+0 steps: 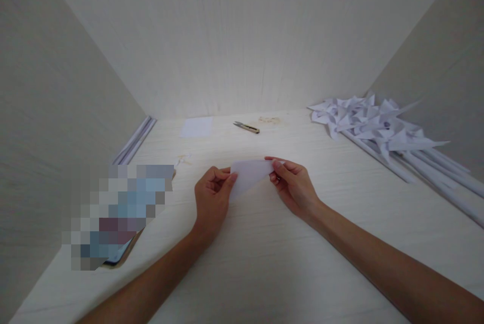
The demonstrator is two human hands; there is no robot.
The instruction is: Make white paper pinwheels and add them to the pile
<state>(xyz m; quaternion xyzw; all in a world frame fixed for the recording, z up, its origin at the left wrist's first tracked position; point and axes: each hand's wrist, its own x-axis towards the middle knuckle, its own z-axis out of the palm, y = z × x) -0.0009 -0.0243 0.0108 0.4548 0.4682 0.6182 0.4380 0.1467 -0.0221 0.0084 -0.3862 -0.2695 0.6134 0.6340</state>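
1. A pale tabletop (257,273) stretches beneath the fingers (217,173).
2. White paper pinwheels (372,120) lie heaped beyond the fingers, to their right.
3. The left hand (212,198) and right hand (298,190) each pinch one end of a white paper piece (247,175).
4. The white paper piece spans between both sets of fingers.
5. Snips (247,127) rest beyond the fingers.

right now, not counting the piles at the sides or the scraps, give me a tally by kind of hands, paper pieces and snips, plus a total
Hands: 2 (left hand, right hand)
Paper pieces: 2 (held paper, flat sheet)
Snips: 1
Total: 5
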